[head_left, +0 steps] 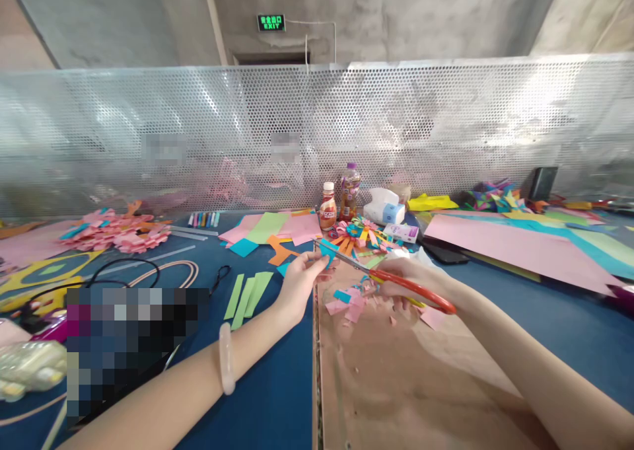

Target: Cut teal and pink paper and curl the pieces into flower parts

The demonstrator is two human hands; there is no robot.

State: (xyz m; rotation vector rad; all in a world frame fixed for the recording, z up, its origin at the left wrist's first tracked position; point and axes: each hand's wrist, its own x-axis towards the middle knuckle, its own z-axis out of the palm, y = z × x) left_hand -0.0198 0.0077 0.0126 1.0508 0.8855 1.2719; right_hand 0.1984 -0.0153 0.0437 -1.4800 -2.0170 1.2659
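Pinched in my left hand [306, 277] is a small piece of blue paper [327, 249]. My right hand [402, 279] is closed around scissors with red handles [421, 290], whose blades [347, 260] reach left to the blue paper. Whether the blades are cutting into it I cannot tell. Beneath my hands lie pink paper scraps [352, 304] with a bit of blue among them. Left of my left wrist, green paper strips [250, 295] rest on the blue table surface. An orange paper cutout [280, 250] lies just behind my left hand.
Behind my hands stand a white-capped bottle [327, 207], a purple-capped bottle [350, 192] and a tissue pack [384, 207]. Pink paper flowers [116, 230] lie at the left. Large pink sheets [515, 245] and a dark phone [446, 250] are at the right. A perforated metal panel [208, 133] borders the back.
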